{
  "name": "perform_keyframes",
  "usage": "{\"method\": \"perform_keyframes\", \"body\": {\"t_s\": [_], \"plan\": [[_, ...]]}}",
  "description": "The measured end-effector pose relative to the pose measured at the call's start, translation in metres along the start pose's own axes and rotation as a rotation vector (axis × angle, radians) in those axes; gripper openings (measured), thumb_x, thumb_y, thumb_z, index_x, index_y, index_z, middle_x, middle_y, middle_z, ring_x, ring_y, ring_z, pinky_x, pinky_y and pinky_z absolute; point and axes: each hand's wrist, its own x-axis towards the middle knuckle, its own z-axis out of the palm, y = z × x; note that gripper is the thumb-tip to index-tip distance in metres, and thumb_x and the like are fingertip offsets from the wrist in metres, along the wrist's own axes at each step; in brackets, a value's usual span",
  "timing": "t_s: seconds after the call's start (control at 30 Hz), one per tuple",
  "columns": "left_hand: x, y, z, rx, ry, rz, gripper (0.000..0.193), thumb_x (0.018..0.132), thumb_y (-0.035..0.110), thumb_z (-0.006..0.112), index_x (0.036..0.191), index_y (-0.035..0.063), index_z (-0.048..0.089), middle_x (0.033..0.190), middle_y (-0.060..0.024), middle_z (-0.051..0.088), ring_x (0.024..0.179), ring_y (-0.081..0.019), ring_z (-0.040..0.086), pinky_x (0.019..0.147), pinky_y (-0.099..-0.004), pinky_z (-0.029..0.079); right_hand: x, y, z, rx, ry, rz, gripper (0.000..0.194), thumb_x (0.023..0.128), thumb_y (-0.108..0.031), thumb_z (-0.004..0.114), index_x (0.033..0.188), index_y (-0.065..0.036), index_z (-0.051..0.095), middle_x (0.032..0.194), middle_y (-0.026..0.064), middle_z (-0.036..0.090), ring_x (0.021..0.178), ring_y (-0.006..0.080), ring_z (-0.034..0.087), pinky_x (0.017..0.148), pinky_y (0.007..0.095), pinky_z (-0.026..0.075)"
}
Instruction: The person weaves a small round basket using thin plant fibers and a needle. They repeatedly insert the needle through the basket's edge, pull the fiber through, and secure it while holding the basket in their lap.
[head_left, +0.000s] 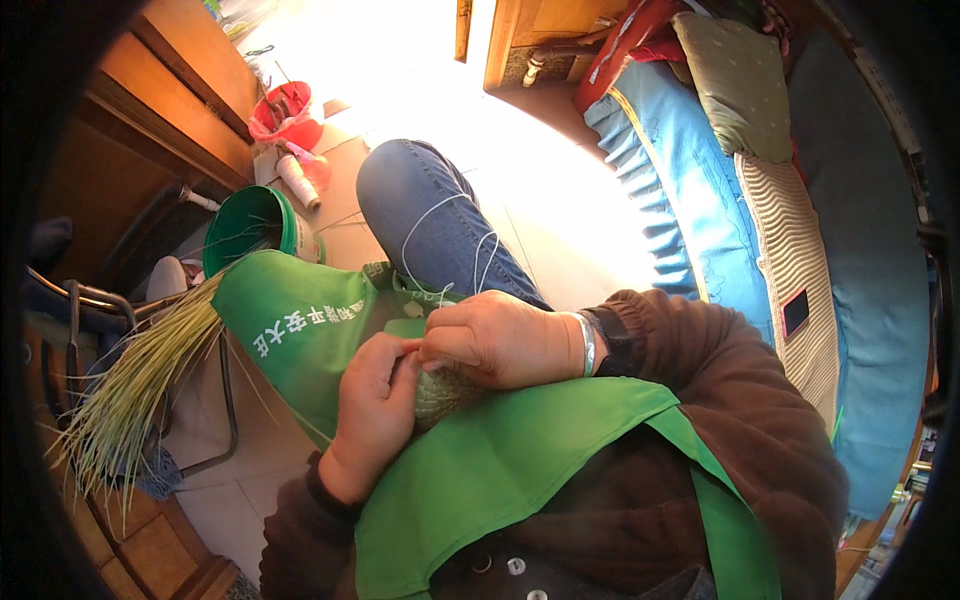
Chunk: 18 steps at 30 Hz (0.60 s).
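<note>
A small woven straw piece (441, 397) rests against my green apron (525, 450), largely covered by my hands. My left hand (379, 405) holds it from the left, with thumb and forefinger at its upper edge. My right hand (499, 337) bends over its top, and the fingertips of both hands meet there. Whatever fine strand lies between the fingertips is hidden. A thin white cord (406, 244) loops from near my right hand across the knee of my jeans (420, 187).
A bundle of long straw (142, 375) lies at left, beside a green bucket (251, 225). Beyond it are a thread cone (298, 182) and a red bin (289, 112). At right, a blue-covered seat (712, 232) bears a cushion (739, 86) and a phone (795, 313).
</note>
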Motion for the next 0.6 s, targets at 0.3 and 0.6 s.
{"method": "perform_keyframes", "body": {"t_s": [0.3,0.6], "plan": [[0.0014,0.0,-0.0014,-0.084,0.004,-0.145,0.006,0.091,0.002,0.059,0.094,-0.0003,0.063,0.083,-0.0118,0.061,0.074,-0.0183,0.06,0.069,-0.0305,0.049,0.0036,-0.004,-0.0018,0.073,0.227,-0.014,0.011,0.083,-0.009,0.065,0.089,-0.004,0.057,0.082,0.0107,0.054,0.072,0.0331,0.06,0.062,0.0394,0.052],[0.0007,0.0012,0.0007,-0.044,0.022,-0.054,0.006,0.09,0.003,0.058,0.093,-0.0007,0.063,0.083,-0.0141,0.061,0.075,-0.0235,0.061,0.069,-0.0338,0.049,0.0083,0.005,0.0048,-0.127,0.08,-0.173,0.019,0.074,-0.01,0.065,0.089,-0.004,0.055,0.08,0.0095,0.052,0.07,0.0299,0.059,0.059,0.0383,0.051]]}}
